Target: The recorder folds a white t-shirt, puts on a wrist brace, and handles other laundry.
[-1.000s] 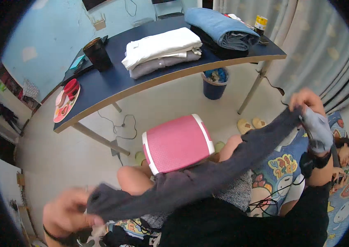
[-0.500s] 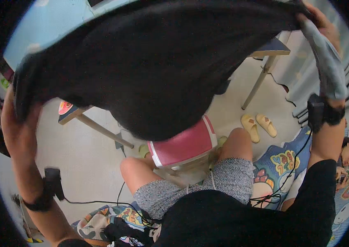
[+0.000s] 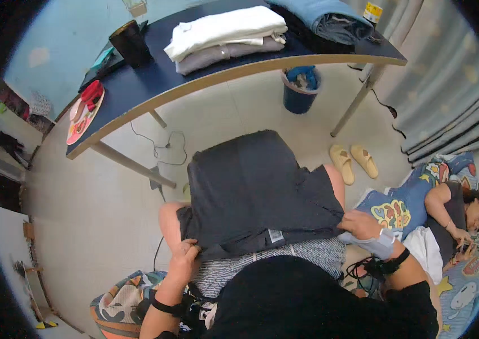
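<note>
A black T-shirt (image 3: pixel 245 186) is spread over my lap and knees, its far part draped over something hidden beneath it. A small white label (image 3: pixel 275 235) shows near its close edge. At the left shoulder of the shirt, my left hand (image 3: pixel 183 261) pinches the cloth between thumb and fingers. My right hand (image 3: pixel 361 227) grips the opposite shoulder, and a pale grey-blue wrap covers that wrist. Both wrists carry black straps with cables.
Ahead stands a dark blue table (image 3: pixel 166 85) bearing folded white and grey clothes (image 3: pixel 225 37), jeans (image 3: pixel 329 20) and a black container (image 3: pixel 131 44). Below are a bin (image 3: pixel 300 93) and yellow slippers (image 3: pixel 352 164). Another person (image 3: pixel 451 212) lies on a patterned mat at right.
Both hands have come down and closer together, lowering the T-shirt from raised in front of me onto my lap. It now covers the pink-lidded box between my knees; the tabletop has come into view.
</note>
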A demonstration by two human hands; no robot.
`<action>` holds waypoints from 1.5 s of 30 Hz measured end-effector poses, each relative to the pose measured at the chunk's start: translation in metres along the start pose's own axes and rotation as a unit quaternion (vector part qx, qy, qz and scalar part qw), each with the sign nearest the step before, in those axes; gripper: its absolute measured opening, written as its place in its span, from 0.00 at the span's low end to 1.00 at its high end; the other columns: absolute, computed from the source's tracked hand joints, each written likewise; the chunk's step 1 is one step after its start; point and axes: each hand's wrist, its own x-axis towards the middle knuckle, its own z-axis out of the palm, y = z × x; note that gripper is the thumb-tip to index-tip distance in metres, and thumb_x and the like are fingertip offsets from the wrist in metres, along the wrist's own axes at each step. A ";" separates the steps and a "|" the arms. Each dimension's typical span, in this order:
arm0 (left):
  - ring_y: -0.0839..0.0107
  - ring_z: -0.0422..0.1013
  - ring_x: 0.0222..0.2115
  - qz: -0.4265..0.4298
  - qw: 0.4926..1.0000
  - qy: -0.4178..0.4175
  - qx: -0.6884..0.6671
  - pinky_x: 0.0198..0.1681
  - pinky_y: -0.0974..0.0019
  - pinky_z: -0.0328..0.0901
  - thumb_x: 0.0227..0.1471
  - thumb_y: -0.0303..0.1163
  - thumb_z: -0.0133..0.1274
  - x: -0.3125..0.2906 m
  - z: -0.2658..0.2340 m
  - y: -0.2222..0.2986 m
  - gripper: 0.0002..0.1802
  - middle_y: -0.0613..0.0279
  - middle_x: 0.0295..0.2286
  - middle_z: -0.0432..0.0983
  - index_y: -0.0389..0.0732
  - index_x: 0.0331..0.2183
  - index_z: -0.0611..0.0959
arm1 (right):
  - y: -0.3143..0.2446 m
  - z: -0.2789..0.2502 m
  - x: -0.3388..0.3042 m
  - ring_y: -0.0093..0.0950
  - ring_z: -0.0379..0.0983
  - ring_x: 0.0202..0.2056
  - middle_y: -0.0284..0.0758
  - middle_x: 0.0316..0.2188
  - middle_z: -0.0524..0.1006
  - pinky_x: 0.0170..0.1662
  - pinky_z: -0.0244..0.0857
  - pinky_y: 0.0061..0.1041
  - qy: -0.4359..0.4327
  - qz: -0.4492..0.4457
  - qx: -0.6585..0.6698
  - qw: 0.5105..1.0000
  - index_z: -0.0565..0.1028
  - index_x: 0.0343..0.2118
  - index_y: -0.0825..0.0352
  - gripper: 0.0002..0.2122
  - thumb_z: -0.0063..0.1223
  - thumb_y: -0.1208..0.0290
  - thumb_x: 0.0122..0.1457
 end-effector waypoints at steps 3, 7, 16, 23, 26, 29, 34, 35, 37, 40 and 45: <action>0.50 0.71 0.38 -0.025 0.999 -0.028 -0.002 0.40 0.56 0.67 0.26 0.15 0.54 -0.015 0.013 -0.001 0.21 0.51 0.34 0.74 0.37 0.32 0.78 | -0.001 0.023 -0.012 0.38 0.72 0.36 0.36 0.30 0.73 0.37 0.66 0.34 -0.058 0.050 0.005 0.997 0.76 0.33 0.64 0.10 0.55 0.71 0.45; 0.51 0.70 0.36 -0.058 0.997 -0.052 -0.010 0.38 0.56 0.67 0.27 0.16 0.54 -0.011 0.002 0.009 0.23 0.52 0.30 0.72 0.38 0.34 0.78 | -0.001 0.030 -0.014 0.40 0.72 0.38 0.39 0.33 0.74 0.38 0.67 0.36 -0.074 0.092 0.078 0.990 0.75 0.36 0.64 0.12 0.56 0.68 0.48; 0.54 0.69 0.35 -0.020 0.994 -0.079 0.070 0.39 0.56 0.67 0.30 0.22 0.55 0.004 -0.010 0.009 0.20 0.53 0.36 0.70 0.37 0.34 0.80 | -0.023 -0.020 0.025 0.44 0.74 0.35 0.46 0.33 0.74 0.38 0.67 0.37 -0.115 0.213 0.098 0.965 0.72 0.45 0.63 0.20 0.54 0.58 0.51; 0.43 0.69 0.40 -0.168 0.970 -0.167 -0.057 0.44 0.52 0.65 0.46 0.29 0.51 0.022 0.001 -0.026 0.18 0.41 0.38 0.72 0.37 0.42 0.75 | 0.030 -0.021 0.094 0.41 0.68 0.49 0.49 0.45 0.71 0.47 0.63 0.35 -0.032 0.079 -0.003 0.996 0.70 0.50 0.63 0.22 0.52 0.59 0.52; 0.42 0.72 0.37 -0.247 0.964 -0.030 0.095 0.40 0.49 0.67 0.50 0.33 0.52 0.033 0.018 -0.035 0.25 0.40 0.38 0.75 0.38 0.50 0.68 | 0.049 0.006 0.126 0.48 0.63 0.52 0.49 0.49 0.70 0.51 0.60 0.40 0.087 0.030 -0.014 0.996 0.70 0.49 0.62 0.23 0.55 0.59 0.50; 0.43 0.72 0.36 -0.303 0.947 -0.043 0.099 0.39 0.48 0.67 0.49 0.34 0.54 0.058 0.005 -0.006 0.23 0.41 0.36 0.75 0.40 0.47 0.71 | 0.068 0.018 0.141 0.50 0.64 0.50 0.51 0.48 0.70 0.52 0.60 0.41 0.070 0.076 0.071 0.992 0.68 0.52 0.62 0.25 0.54 0.61 0.50; 0.44 0.72 0.35 -0.293 0.949 0.011 0.117 0.38 0.49 0.66 0.49 0.34 0.54 0.042 0.009 -0.022 0.18 0.44 0.35 0.76 0.40 0.43 0.75 | 0.087 0.011 0.125 0.46 0.70 0.43 0.50 0.38 0.76 0.49 0.62 0.39 -0.020 0.060 0.004 0.998 0.75 0.42 0.69 0.18 0.52 0.62 0.51; 0.44 0.71 0.35 -0.307 0.945 0.059 0.093 0.38 0.49 0.66 0.49 0.34 0.54 0.039 0.010 -0.025 0.16 0.44 0.34 0.76 0.40 0.41 0.76 | 0.081 0.002 0.115 0.44 0.71 0.41 0.48 0.36 0.76 0.46 0.63 0.38 0.025 0.097 0.091 0.991 0.76 0.39 0.70 0.17 0.51 0.62 0.52; 0.52 0.74 0.31 -0.297 0.947 0.113 0.043 0.35 0.55 0.67 0.49 0.32 0.55 0.023 0.003 -0.042 0.16 0.47 0.32 0.76 0.37 0.40 0.76 | 0.077 -0.007 0.096 0.43 0.72 0.39 0.47 0.34 0.77 0.44 0.64 0.37 0.066 0.130 0.180 0.973 0.77 0.36 0.71 0.16 0.51 0.62 0.53; 0.66 0.71 0.28 -0.328 0.905 0.231 -0.141 0.32 0.64 0.66 0.49 0.29 0.55 0.009 -0.008 -0.055 0.15 0.55 0.27 0.74 0.34 0.39 0.75 | 0.086 -0.014 0.058 0.36 0.73 0.35 0.45 0.32 0.76 0.39 0.65 0.32 0.164 0.201 0.198 0.945 0.76 0.37 0.71 0.15 0.50 0.62 0.55; 0.75 0.67 0.26 -0.400 0.876 0.216 -0.162 0.31 0.69 0.64 0.46 0.26 0.57 -0.002 0.012 -0.089 0.16 0.63 0.25 0.70 0.33 0.39 0.75 | 0.126 0.014 0.019 0.25 0.69 0.27 0.37 0.27 0.75 0.32 0.62 0.25 0.151 0.366 0.247 0.884 0.75 0.36 0.73 0.15 0.51 0.63 0.55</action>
